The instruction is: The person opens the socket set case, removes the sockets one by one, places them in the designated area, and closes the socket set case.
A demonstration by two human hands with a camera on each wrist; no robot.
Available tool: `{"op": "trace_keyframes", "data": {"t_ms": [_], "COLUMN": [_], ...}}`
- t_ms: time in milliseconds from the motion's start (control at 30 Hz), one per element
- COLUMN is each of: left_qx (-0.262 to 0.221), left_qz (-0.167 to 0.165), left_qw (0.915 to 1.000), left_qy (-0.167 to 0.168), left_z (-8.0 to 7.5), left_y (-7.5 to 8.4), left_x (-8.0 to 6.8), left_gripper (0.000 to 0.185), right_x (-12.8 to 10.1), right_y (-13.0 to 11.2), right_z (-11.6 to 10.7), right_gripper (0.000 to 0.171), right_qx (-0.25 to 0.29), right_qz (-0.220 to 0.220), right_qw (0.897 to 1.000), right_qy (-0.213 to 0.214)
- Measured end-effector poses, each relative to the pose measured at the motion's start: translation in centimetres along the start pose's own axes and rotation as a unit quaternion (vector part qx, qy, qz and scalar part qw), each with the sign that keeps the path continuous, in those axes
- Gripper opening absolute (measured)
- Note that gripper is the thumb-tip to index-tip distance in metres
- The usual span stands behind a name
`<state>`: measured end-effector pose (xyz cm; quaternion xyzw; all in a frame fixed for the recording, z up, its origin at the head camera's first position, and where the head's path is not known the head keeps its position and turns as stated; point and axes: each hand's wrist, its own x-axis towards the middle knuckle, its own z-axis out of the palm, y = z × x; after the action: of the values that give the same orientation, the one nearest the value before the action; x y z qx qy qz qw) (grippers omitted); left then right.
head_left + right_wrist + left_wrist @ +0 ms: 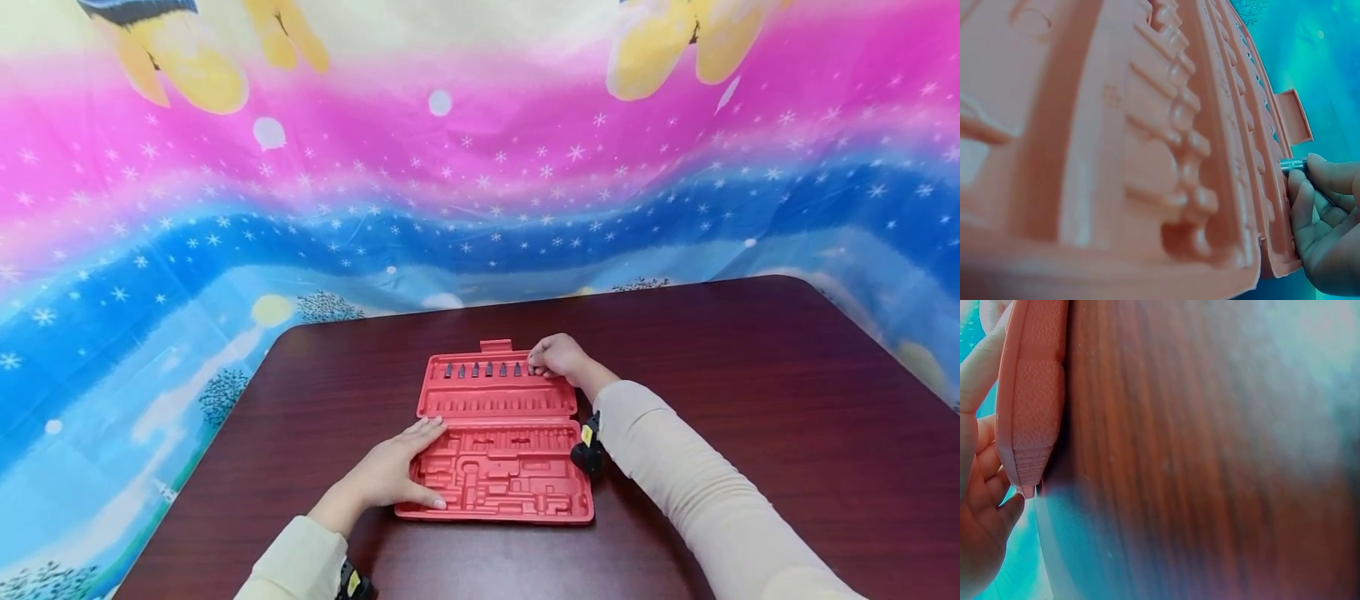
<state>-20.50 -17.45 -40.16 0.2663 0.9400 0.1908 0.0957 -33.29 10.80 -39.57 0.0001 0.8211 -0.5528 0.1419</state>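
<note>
A red plastic tool case (495,517) lies unfolded on the table, its lid half (472,353) on the far side. Along the lid's far edge stands a row of several dark screwdriver bits (489,369). At the right end of that row my right hand (558,357) pinches a small metal bit (1294,164) between thumb and fingers, its end right at the lid's slots. My left hand (393,468) rests on the case's left side, fingers stretched along the rim and thumb over the near tray. In the left wrist view, the case's textured outer wall (1035,400) hides part of that hand.
The near tray has moulded recesses (517,479). A latch tab (496,344) sticks out from the lid's far edge. Dark wooden table (750,400) surrounds the case, and a printed cloth (480,225) hangs behind it. Wrist cameras (587,454) are strapped at both cuffs.
</note>
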Motion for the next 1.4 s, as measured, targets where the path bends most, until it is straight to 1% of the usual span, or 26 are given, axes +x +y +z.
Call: {"op": "trace_keyframes", "data": {"t_ms": [200, 333, 400, 667, 867, 1200, 1400], "left_qx": [0.004, 0.002, -0.001, -0.002, -0.001, 0.002, 0.01], "left_qz": [0.002, 0.002, 0.001, -0.006, -0.011, -0.012, -0.004], "left_qw": [1.0, 1.0, 1.0, 1.0, 0.9999, 0.9999, 0.9999], "left_qy": [-0.001, -0.002, -0.002, 0.001, 0.0, -0.004, -0.001], "left_z": [0.0, 0.0, 0.0, -0.2, -0.1, 0.1, 0.1], "left_y": [0.1, 0.1, 0.1, 0.0, 0.0, 0.5, 0.3], "left_x": [-0.1, -0.1, -0.1, -0.1, -0.1, -0.2, -0.2], "left_gripper": [0.101, 0.1, 0.1, 0.1, 0.1, 0.1, 0.101], "right_x": [-0.3, -0.7, -0.8, -1.3, -2.2, -3.9, -4.7], "right_y": [0.0, 0.0, 0.1, -0.3, -0.4, -0.3, 0.1], "right_z": [0.1, -0.3, -0.5, -1.2, -2.1, -3.7, -4.5], "right_gripper": [0.016, 0.019, 0.02, 0.025, 0.022, 0.026, 0.026], "right_qx": [0.04, 0.077, 0.086, 0.099, 0.108, 0.117, 0.111], "right_qz": [0.012, 0.008, 0.003, -0.01, -0.013, -0.036, -0.041], "right_qw": [0.999, 0.997, 0.996, 0.995, 0.994, 0.992, 0.992], "right_qy": [0.021, 0.017, 0.009, -0.01, -0.017, -0.039, -0.037]}}
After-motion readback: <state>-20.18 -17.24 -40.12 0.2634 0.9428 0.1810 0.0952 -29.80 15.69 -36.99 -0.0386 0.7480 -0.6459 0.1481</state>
